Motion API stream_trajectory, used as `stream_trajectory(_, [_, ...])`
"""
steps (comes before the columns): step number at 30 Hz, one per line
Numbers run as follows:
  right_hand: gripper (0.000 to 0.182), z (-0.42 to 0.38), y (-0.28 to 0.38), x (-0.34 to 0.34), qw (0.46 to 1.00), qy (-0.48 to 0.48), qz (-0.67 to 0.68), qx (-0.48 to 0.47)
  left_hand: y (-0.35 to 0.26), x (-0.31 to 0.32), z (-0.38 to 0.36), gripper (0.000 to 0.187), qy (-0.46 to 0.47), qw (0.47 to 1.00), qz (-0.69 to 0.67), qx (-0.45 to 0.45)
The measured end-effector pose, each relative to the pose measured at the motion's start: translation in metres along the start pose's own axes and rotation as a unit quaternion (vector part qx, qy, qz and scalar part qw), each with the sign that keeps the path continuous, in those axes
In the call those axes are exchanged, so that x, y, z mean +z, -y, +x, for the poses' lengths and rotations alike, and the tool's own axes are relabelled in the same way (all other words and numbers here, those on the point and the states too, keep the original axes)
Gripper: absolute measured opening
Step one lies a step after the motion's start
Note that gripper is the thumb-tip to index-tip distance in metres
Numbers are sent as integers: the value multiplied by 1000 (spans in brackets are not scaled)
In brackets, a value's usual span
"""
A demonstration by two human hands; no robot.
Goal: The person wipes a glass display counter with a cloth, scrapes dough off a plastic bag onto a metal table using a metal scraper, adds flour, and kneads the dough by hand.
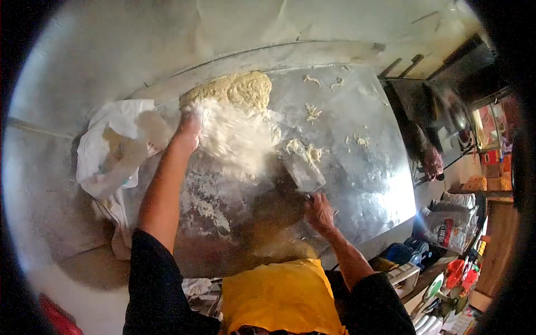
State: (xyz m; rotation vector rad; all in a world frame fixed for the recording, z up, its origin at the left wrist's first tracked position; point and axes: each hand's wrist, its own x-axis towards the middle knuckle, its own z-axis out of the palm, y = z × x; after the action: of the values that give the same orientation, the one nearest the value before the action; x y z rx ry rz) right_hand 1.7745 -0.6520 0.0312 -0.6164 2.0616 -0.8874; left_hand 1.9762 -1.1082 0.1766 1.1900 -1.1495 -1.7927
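Note:
A lumpy mass of pale dough lies at the back of the metal table, against the wall. My left hand is at the left edge of a heap of white flour, which is smeared by motion; its fingers are hidden in the flour. My right hand has its fingers wrapped round the near end of a flat metal scraper. Bits of dough stick to the scraper's far end, right of the flour.
An open white sack stands at the table's left. Dough scraps and flour smears are scattered on the metal. Beyond the right edge are packed bags, blue bottles and a crate.

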Motion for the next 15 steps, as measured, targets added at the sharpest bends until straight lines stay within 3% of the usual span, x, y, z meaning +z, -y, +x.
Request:
stream_trajectory(1, [29, -2, -7, 4, 991, -42, -25, -126, -39, 26, -6, 35, 2, 999, -32, -14])
stream_trajectory(2, [29, -9, 11, 0, 991, -42, -26, -126, -56, 39, -5, 33, 3, 997, -65, -33])
stream_trajectory(4, [30, -35, 74, -18, 998, -53, -31, -32, -49, 34, 2, 36, 39, 996, -77, 5])
stream_trajectory(5, [27, -36, 82, -18, 996, -87, 16, -27, -44, 36, 0, 42, 62, 986, 153, -13])
stream_trajectory(6, [27, -39, 93, -27, 996, -89, 14, -29, -39, 39, 4, 48, 83, 922, 377, -28])
stream_trajectory(7, [26, -45, 105, -36, 993, -38, 107, 36, -29, 45, 9, 49, 98, 954, 283, -12])
stream_trajectory(8, [24, -48, 110, -41, 974, 9, 203, 105, -25, 55, 2, 49, 108, 952, 286, -13])
stream_trajectory(10, [23, -51, 100, -52, 977, 0, 197, 86, -1, 74, -28, 58, -15, 994, 66, 85])
stream_trajectory(12, [22, -49, 80, -71, 980, -8, 187, 68, 55, -1, 10, 59, 54, 924, 368, 93])
stream_trajectory(14, [20, -42, 43, -93, 990, -84, 115, 24, 63, -29, -17, 54, 51, 913, 404, 34])
stream_trajectory(15, [19, -40, 44, -110, 988, -115, 97, 26, 81, -58, -24, 44, 40, 886, 458, 63])
